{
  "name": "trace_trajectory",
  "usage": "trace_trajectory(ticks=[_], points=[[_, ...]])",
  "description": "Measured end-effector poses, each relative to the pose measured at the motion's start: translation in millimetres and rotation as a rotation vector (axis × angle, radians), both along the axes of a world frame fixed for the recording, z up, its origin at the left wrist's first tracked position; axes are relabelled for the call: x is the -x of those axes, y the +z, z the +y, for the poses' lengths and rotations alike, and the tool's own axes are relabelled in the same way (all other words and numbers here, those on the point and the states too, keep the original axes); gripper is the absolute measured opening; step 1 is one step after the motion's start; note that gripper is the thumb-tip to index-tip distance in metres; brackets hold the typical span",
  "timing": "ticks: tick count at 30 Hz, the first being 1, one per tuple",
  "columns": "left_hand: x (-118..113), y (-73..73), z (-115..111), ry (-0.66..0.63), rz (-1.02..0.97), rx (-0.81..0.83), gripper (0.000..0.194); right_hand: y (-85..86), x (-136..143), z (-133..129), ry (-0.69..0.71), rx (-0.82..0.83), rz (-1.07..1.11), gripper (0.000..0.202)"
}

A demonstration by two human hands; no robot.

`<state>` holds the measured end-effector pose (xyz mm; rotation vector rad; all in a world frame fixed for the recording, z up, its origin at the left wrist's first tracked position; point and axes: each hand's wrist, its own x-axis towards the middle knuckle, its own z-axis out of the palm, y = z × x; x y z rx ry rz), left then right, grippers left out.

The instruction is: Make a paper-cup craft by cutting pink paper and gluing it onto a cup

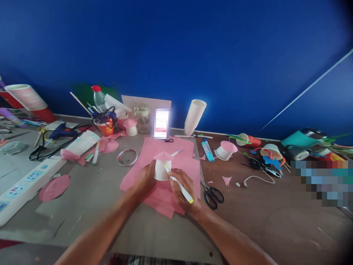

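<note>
My left hand [148, 176] is closed around the left side of an upside-down white paper cup [162, 170] topped with a pink paper cone [162, 156]. In my right hand [185, 186] is a white marker [182, 189] with a yellow end, its tip against or very near the front of the cup. Pink paper sheets [160, 204] lie below both hands. Black-handled scissors [213, 195] rest just right of my right hand. Part of the left fingers is hidden behind the cup.
A power strip [35, 176] and a pink paper disc [54, 188] lie left. Behind stand a stack of white cups [195, 115], a glass jar [143, 119] and a lit screen. A roll of tape [127, 157], a glue stick [207, 151] and another pink-topped cup [224, 151] are nearby.
</note>
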<state>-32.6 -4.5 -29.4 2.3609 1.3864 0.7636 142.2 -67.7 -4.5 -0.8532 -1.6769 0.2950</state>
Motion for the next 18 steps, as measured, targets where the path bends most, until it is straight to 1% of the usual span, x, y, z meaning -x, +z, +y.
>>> trace_trajectory(ticks=[5,8,14,18], points=[[-0.4,1.9,0.0,-0.009,-0.013,0.007,0.015,-0.1,-0.1,1.1,0.033,-0.018,-0.011,0.028],[-1.3,4.6,-0.2,-0.009,-0.015,0.006,0.013,0.4,0.2,1.4,0.023,-0.006,0.003,0.026],[-2.2,8.0,-1.5,0.003,-0.007,0.024,0.015,0.0,-0.1,1.3,0.024,-0.031,-0.019,0.027],[-2.1,8.1,-1.0,0.017,-0.013,0.029,0.016,0.9,-0.4,1.2,0.023,-0.006,0.003,0.029]])
